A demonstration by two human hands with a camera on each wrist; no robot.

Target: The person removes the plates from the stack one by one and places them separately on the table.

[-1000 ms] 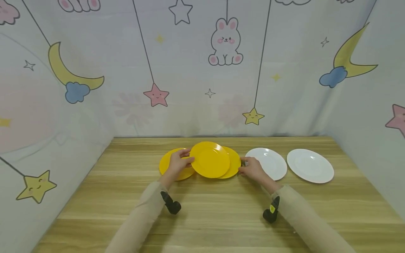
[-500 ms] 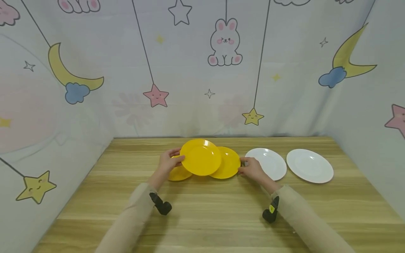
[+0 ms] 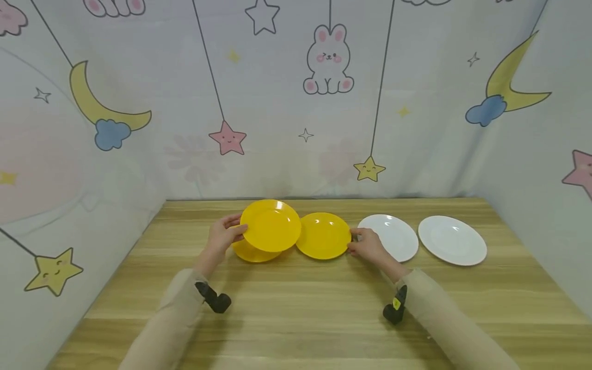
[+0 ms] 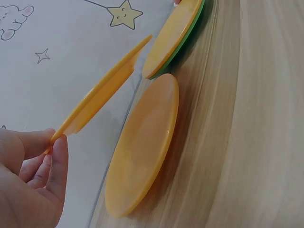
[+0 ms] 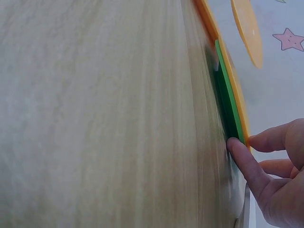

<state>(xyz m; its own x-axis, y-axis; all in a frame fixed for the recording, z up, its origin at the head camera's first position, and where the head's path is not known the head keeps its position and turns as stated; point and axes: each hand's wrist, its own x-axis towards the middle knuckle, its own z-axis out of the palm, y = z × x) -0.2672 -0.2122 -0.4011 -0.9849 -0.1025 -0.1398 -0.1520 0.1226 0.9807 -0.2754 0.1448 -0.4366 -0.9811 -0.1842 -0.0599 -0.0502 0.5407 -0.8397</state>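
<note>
we're carrying a round glossy yellow plate [image 3: 270,226] leftward, left hand [image 3: 221,239] pinching its rim, over a second round yellow plate [image 4: 142,147]; that's uncovering the third round yellow plate [image 3: 322,236], which our right hand [image 3: 370,247] is pinching with a round green plate [image 5: 230,95] beneath.

A hand could pass low over the bench [image 3: 300,318] between the sleeves [image 3: 159,318]. The raised yellow plate [image 3: 270,226] is in the way above the lower yellow plate [image 3: 253,254], and the right grip [image 3: 370,246] takes up the gap between the yellow-and-green stack [image 3: 324,236] and the left white plate [image 3: 390,234]; behind, the printed curtain [image 3: 273,177] closes the way
</note>
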